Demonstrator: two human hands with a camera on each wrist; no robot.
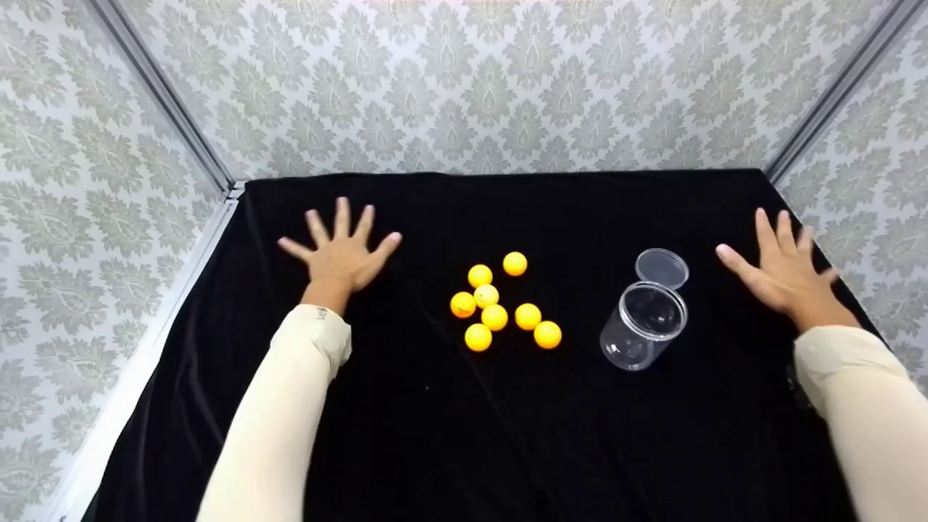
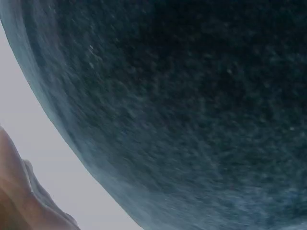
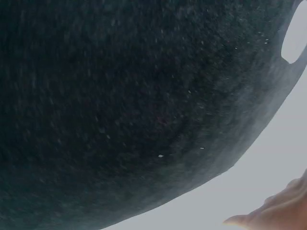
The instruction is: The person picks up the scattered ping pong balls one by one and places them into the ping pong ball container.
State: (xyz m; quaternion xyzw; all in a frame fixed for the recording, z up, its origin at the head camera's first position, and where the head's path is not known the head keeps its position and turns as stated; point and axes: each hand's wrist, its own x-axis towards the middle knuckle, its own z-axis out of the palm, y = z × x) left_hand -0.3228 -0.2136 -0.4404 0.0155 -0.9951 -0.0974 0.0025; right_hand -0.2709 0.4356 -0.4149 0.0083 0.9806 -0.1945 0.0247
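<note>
My left hand (image 1: 341, 259) is spread over the left part of the black cloth, fingers straight and apart, holding nothing. At the far right, my right hand (image 1: 786, 275) is likewise spread, with nothing in it. Nearest to it are a clear round lid (image 1: 663, 268) and a clear plastic jar (image 1: 629, 341), whose open mouth faces up and toward the lid. Several orange-yellow balls (image 1: 494, 317) lie in a loose group between the left hand and the jar. Each wrist view shows mostly dark cloth, with part of a hand at a lower corner.
The black cloth (image 1: 435, 435) covers the table up to its back edge. Patterned wall panels (image 1: 449, 87) stand behind and on both sides, joined by metal corner posts (image 1: 163, 94). A white frame edge (image 1: 138, 384) runs along the left.
</note>
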